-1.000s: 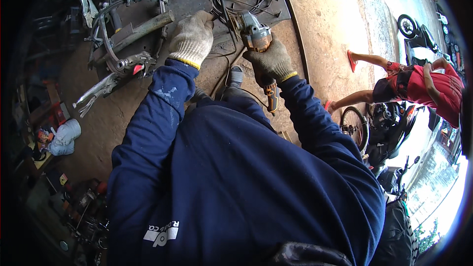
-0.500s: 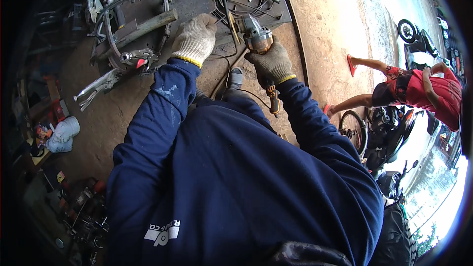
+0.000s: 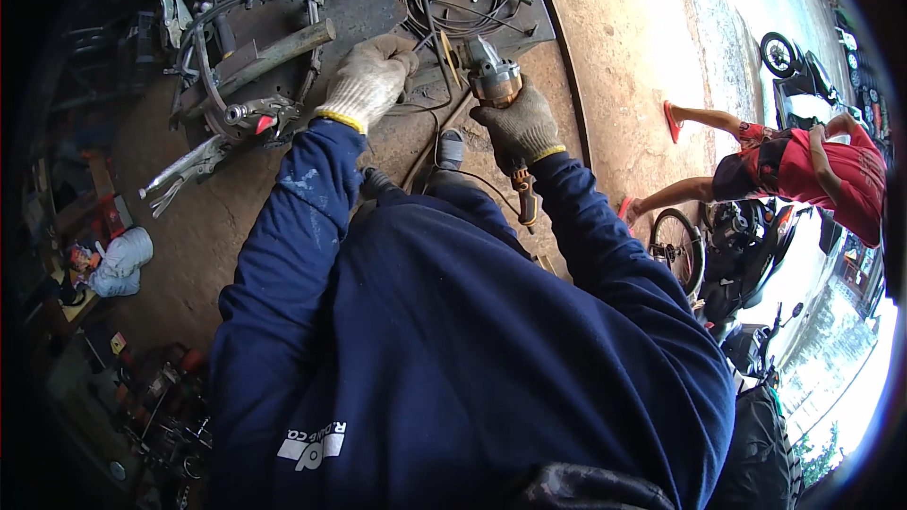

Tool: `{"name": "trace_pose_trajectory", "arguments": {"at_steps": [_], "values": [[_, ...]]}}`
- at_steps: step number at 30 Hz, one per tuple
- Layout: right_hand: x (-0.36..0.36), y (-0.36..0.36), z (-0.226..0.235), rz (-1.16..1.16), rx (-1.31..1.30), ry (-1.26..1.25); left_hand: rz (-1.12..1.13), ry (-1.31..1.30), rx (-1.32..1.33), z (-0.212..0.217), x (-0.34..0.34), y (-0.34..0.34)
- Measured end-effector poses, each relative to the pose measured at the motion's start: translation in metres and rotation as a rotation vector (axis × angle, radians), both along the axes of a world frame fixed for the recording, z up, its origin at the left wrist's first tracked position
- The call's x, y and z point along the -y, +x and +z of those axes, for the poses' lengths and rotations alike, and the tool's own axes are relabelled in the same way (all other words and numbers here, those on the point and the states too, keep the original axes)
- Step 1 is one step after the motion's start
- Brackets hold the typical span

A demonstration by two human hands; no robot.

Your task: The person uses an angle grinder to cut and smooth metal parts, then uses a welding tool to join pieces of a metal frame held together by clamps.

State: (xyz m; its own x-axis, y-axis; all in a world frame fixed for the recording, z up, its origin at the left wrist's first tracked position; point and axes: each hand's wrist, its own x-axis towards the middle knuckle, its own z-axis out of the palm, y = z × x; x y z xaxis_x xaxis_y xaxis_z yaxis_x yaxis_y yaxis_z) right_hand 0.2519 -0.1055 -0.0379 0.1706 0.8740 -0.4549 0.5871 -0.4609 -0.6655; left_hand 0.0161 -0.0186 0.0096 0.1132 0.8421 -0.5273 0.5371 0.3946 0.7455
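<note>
My right hand [image 3: 521, 123], in a knitted glove with a yellow cuff, is wrapped round the body of an angle grinder [image 3: 495, 80]. Its thin yellowish disc [image 3: 451, 59] stands edge-on and faces left. Across from the disc, my left hand [image 3: 370, 80], in a pale glove with the same cuff, is closed. A thin dark bit shows by its fingertips near the disc, but what the fingers hold is mostly hidden. Left of that hand is a curved metal frame [image 3: 210, 85] with a square bar [image 3: 274, 55] across it and locking pliers [image 3: 173, 11] beside it.
Coiled wire [image 3: 453, 0] and a rod lie on the dark metal worktop [image 3: 534, 24]. A cable runs down by my feet [image 3: 452, 146]. To the right, a person in red [image 3: 841, 170] stands near a bicycle wheel [image 3: 676, 250] and motorcycles. A white sack [image 3: 123, 260] lies left.
My left hand has shifted slightly left and down, a little farther from the disc. The grinder and my right hand have hardly moved.
</note>
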Motion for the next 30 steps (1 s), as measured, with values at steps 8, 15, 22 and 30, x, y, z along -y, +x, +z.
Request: {"name": "trace_pose_trajectory", "arguments": {"at_steps": [8,15,22,30], "values": [[0.002,0.007,0.01,-0.033,-0.062,0.072,0.113,-0.178,0.247,0.013,0.011,0.008],[-0.004,0.004,0.021,-0.007,-0.041,0.067,0.087,-0.252,0.374,0.002,0.011,0.006],[-0.005,0.003,0.017,0.013,-0.002,0.049,0.105,-0.368,0.561,-0.009,0.008,-0.013],[-0.004,0.0,0.017,-0.002,-0.013,0.042,0.105,-0.385,0.59,-0.022,0.006,-0.016]]}}
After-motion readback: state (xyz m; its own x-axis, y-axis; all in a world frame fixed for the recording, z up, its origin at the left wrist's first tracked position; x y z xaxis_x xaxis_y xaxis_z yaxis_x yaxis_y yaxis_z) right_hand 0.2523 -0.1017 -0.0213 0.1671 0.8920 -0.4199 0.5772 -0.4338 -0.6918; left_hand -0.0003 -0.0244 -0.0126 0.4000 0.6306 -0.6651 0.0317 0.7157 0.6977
